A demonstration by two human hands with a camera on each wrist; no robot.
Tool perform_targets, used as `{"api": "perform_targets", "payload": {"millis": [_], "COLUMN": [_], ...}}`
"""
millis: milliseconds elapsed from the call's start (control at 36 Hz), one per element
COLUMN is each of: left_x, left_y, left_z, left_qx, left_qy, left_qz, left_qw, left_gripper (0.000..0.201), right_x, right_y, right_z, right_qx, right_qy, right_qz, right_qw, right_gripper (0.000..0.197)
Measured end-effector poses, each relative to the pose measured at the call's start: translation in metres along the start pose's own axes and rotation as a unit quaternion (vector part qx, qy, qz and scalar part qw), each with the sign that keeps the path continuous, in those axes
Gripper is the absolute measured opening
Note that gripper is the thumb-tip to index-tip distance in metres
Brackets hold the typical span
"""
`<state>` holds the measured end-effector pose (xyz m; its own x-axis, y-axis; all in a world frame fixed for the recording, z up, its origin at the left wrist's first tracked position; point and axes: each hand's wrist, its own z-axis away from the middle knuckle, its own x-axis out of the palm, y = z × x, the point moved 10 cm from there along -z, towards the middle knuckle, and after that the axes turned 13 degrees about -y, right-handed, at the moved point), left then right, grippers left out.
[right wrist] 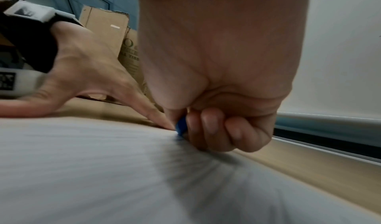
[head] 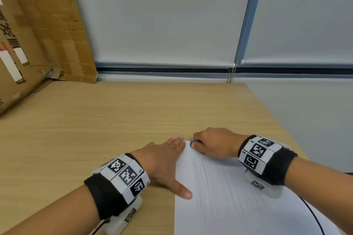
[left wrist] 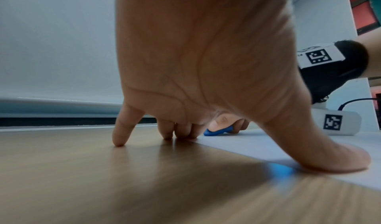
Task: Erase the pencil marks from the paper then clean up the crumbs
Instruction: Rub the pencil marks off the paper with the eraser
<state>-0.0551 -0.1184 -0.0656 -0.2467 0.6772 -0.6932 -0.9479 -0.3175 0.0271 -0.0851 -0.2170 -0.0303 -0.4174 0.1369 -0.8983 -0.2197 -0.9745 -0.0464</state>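
A white sheet of paper [head: 238,202] lies on the wooden table [head: 95,120], with faint grey pencil strokes across it. My right hand [head: 214,144] pinches a small blue eraser [head: 191,144] between thumb and curled fingers and holds it down at the paper's far left corner; the eraser [left wrist: 218,131] [right wrist: 181,127] shows in both wrist views. My left hand [head: 164,160] lies flat with straight fingers along the paper's left edge, its thumb [left wrist: 334,159] pressing on the sheet and the other fingertips [left wrist: 119,139] on the table.
Cardboard boxes [head: 34,34] lean at the table's back left. A roller blind [head: 172,15] with a bead chain [head: 244,25] hangs behind the table. The table's right edge [head: 282,120] runs close beside the paper. A black cable [head: 313,215] crosses the sheet's near right.
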Motion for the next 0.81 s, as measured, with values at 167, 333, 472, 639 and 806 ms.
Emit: {"api": "perform_targets", "payload": {"millis": [167, 333, 472, 639, 806], "left_x": [0.001, 0.001, 0.001, 0.001, 0.001], "left_y": [0.0, -0.001, -0.001, 0.0, 0.001], "left_z": [-0.002, -0.001, -0.002, -0.001, 0.001], "left_qx": [-0.004, -0.006, -0.005, -0.006, -0.006], "left_qy": [-0.003, -0.006, -0.002, -0.006, -0.008], "left_qz": [-0.005, -0.007, -0.007, -0.013, -0.007], "left_qw": [1.0, 1.0, 1.0, 1.0, 1.0], "left_gripper": [0.135, 0.135, 0.135, 0.135, 0.134], "right_x": [0.009, 0.008, 0.016, 0.012, 0.016], "right_y": [-0.019, -0.004, -0.011, 0.003, -0.003], "right_z": [0.005, 0.005, 0.01, 0.007, 0.011], "right_qx": [-0.036, -0.006, -0.023, 0.003, -0.006], "right_qy": [-0.02, -0.022, -0.049, -0.019, -0.044], "right_qz": [-0.009, -0.012, -0.036, -0.029, -0.029], "right_qw": [0.999, 1.0, 0.998, 0.999, 0.999], "right_gripper": [0.032, 0.031, 0.036, 0.031, 0.035]}}
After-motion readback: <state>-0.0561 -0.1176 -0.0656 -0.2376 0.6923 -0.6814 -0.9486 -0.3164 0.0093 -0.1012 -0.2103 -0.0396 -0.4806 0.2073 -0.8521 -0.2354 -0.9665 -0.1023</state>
